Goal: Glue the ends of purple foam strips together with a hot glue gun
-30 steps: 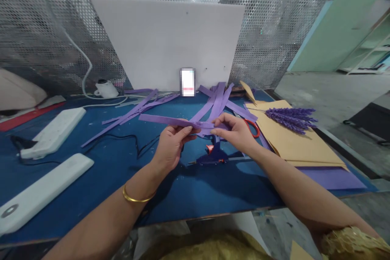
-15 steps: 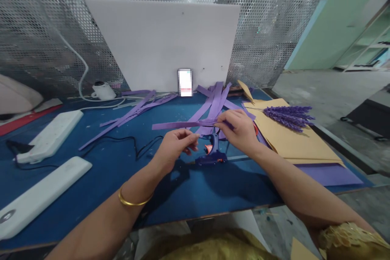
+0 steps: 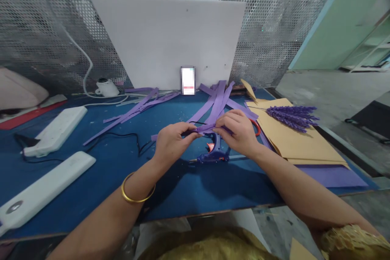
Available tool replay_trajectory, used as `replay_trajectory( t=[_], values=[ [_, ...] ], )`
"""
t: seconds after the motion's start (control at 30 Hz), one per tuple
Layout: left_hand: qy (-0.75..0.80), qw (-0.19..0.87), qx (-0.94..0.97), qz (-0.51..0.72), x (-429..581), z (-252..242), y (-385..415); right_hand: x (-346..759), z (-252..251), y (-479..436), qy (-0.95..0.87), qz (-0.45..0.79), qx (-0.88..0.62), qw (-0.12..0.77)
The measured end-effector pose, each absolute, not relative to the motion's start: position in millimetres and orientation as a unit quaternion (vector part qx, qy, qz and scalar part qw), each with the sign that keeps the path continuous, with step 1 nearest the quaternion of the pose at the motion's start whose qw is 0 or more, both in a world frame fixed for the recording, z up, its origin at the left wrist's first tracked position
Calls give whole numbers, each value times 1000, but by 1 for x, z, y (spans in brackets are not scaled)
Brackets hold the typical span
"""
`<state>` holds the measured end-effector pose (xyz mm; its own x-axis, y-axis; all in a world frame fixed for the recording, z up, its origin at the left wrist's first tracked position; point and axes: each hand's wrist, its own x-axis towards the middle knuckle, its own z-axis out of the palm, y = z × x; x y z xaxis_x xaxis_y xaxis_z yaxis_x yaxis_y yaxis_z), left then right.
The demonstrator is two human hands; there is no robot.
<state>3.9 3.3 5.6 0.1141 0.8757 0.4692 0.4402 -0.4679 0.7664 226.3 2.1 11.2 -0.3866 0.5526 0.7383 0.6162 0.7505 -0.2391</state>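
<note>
A purple paper strip (image 3: 206, 127) is stretched between my two hands above the blue table. My left hand (image 3: 173, 141) pinches it between thumb and fingers, with one end poking out to the left behind that hand. On the other side my right hand (image 3: 239, 132) grips the strip with thumb and fingertips, hiding part of it. Just below the hands lies a dark blue glue gun (image 3: 213, 154) on its side, its nozzle pointing left. Red-handled scissors (image 3: 256, 127) show partly behind my right hand.
Loose purple strips (image 3: 217, 99) lie behind my hands, and more strips (image 3: 134, 109) at the left. Brown paper sheets (image 3: 304, 144) with a lavender bunch (image 3: 292, 117) rest at right. White power strips (image 3: 57, 130) and cables occupy the left. A phone (image 3: 188, 80) leans against a white board (image 3: 170, 40).
My left hand has moved up and closed on the purple strip; half a second ago it was below the strip, free of it. My right hand keeps its hold. The view has shifted slightly.
</note>
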Motion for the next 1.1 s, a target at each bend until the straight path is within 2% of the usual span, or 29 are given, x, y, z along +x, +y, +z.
replay_trajectory(
  t=[0.2, 0.47, 0.73, 0.9, 1.1],
  values=[
    [457, 284, 684, 493, 9, 9, -6, 225, 6, 4, -811, 12, -366, 457],
    [455, 226, 724, 466, 9, 3, -5, 219, 3, 1, -778, 47, -394, 486],
    [440, 222, 720, 488, 10, 2, -7, 217, 2, 0, -780, 52, -388, 489],
    [414, 179, 755, 476, 9, 2, -8, 217, 1, 0, -780, 51, -400, 479],
    [381, 77, 798, 460, 9, -1, -9, 218, -3, 2, -791, 33, -374, 483]
  ],
)
